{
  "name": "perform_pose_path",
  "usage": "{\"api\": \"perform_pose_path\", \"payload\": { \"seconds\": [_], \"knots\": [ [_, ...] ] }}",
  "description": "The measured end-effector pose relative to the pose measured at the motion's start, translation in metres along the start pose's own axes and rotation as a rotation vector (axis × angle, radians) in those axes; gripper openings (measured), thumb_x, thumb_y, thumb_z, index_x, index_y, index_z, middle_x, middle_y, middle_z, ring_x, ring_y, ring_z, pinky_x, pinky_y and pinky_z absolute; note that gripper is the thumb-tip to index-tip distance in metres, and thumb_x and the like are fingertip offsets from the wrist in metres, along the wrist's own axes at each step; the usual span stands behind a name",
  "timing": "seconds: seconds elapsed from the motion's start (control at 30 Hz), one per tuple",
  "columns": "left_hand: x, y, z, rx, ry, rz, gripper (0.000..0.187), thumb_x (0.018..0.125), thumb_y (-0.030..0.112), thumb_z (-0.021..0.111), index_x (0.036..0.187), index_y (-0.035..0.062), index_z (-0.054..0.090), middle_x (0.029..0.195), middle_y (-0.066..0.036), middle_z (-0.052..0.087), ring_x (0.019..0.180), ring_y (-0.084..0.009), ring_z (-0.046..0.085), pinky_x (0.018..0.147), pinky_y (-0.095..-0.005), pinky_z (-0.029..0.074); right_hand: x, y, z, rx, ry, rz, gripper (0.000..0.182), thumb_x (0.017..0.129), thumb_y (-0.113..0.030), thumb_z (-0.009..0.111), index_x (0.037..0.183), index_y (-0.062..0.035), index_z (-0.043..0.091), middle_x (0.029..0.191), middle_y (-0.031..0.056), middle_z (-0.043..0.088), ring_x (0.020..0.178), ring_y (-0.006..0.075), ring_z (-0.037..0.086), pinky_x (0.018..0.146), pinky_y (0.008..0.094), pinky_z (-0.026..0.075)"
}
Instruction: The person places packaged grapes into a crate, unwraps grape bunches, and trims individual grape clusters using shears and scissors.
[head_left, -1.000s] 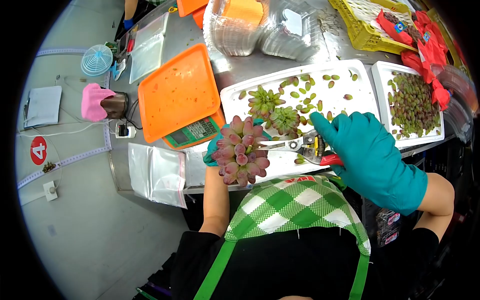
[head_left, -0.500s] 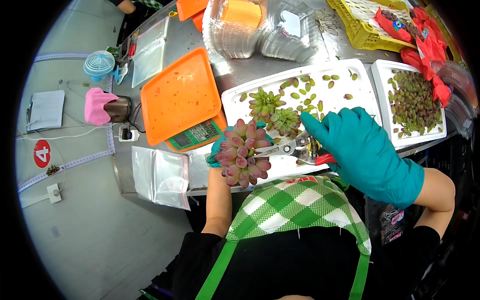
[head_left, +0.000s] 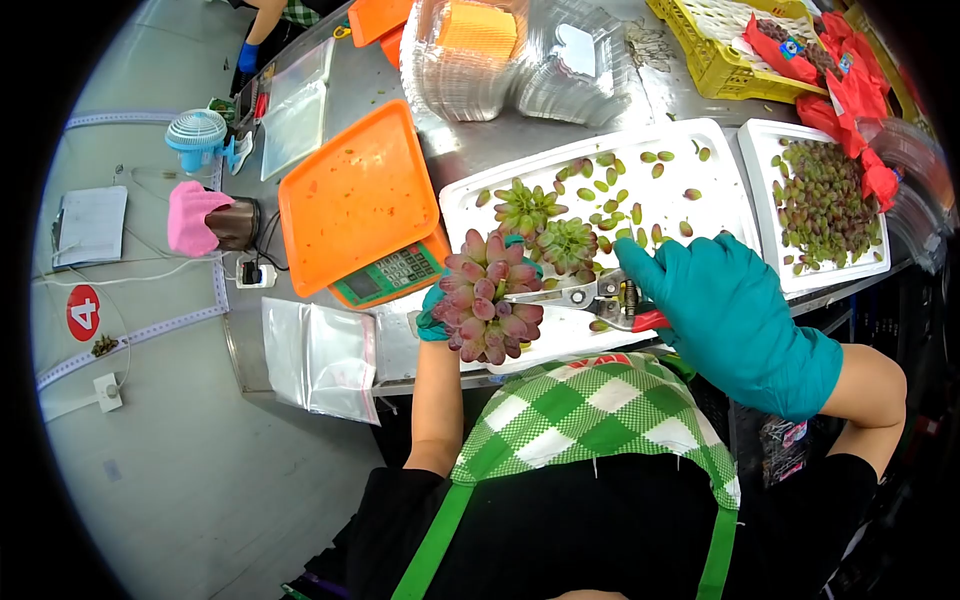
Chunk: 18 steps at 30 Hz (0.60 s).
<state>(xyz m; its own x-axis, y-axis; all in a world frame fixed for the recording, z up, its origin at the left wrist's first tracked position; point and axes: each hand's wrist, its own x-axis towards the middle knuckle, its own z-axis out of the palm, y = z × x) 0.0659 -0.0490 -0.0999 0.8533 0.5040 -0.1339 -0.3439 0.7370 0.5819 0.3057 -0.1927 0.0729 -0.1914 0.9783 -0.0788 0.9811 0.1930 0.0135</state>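
Note:
A pink-green succulent rosette (head_left: pixel 488 300) is held up by my left hand (head_left: pixel 432 315), gloved in teal and mostly hidden behind it. My right hand (head_left: pixel 735 315), also in a teal glove, is closed round the red-handled pruning shears (head_left: pixel 605 295). The blades reach into the right side of the rosette. Beyond them a white foam tray (head_left: pixel 715 150) carries two green rosettes (head_left: pixel 528 208) and several loose leaves. A second white tray (head_left: pixel 762 185) at the right holds a pile of small leaves.
An orange scale pan (head_left: pixel 360 200) tilts beside its keypad. Clear plastic bags (head_left: pixel 320 355) overhang the table edge. Stacked clear containers (head_left: pixel 575 70) and a yellow crate (head_left: pixel 715 65) stand at the back. A co-worker's blue-gloved hand (head_left: pixel 248 57) shows at top left.
The rosette has turned and shifted slightly up, its centre now facing the camera more. The co-worker's arm and blue glove have come further into view.

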Motion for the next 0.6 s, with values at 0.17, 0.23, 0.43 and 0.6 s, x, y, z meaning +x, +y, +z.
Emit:
{"api": "perform_pose_path", "payload": {
  "seconds": [0.17,0.23,0.43,0.6],
  "knots": [
    [-0.001,0.004,0.009,-0.006,0.148,-0.025,0.037,0.091,0.031,0.038,0.122,0.0123,0.035,0.119,-0.008,0.042,0.107,-0.0234,0.042,0.091,-0.0362,0.038,0.004,0.002,-0.001,0.163,-0.162,0.029,0.059,0.062,-0.013,0.064,0.118,-0.0071,0.045,0.073,0.0055,0.046,0.066,0.0215,0.050,0.059,0.0357,0.040],
    [-0.003,0.004,-0.005,-0.124,0.167,-0.041,0.034,0.091,0.032,0.037,0.119,0.0119,0.037,0.118,-0.008,0.042,0.106,-0.0242,0.042,0.090,-0.0374,0.038,0.005,0.003,-0.002,0.173,-0.171,0.033,0.060,0.061,-0.013,0.065,0.118,-0.0069,0.045,0.074,0.0058,0.047,0.066,0.0218,0.050,0.059,0.0359,0.039],
    [-0.002,0.006,-0.023,-0.149,0.108,-0.103,0.037,0.092,0.033,0.032,0.122,0.0107,0.032,0.123,-0.010,0.037,0.109,-0.0264,0.040,0.092,-0.0380,0.036,0.006,0.001,0.007,0.013,0.002,0.006,0.063,0.060,-0.008,0.061,0.120,-0.0041,0.042,0.076,0.0060,0.046,0.068,0.0212,0.046,0.060,0.0339,0.037],
    [-0.010,-0.005,-0.049,-0.154,0.247,-0.195,0.040,0.091,0.033,0.036,0.125,0.0126,0.031,0.124,-0.008,0.038,0.111,-0.0276,0.039,0.094,-0.0409,0.035,0.007,-0.007,0.013,-0.163,0.053,0.021,0.057,0.065,-0.006,0.053,0.121,-0.0029,0.041,0.075,0.0049,0.044,0.068,0.0185,0.043,0.062,0.0321,0.036]
  ]
}}
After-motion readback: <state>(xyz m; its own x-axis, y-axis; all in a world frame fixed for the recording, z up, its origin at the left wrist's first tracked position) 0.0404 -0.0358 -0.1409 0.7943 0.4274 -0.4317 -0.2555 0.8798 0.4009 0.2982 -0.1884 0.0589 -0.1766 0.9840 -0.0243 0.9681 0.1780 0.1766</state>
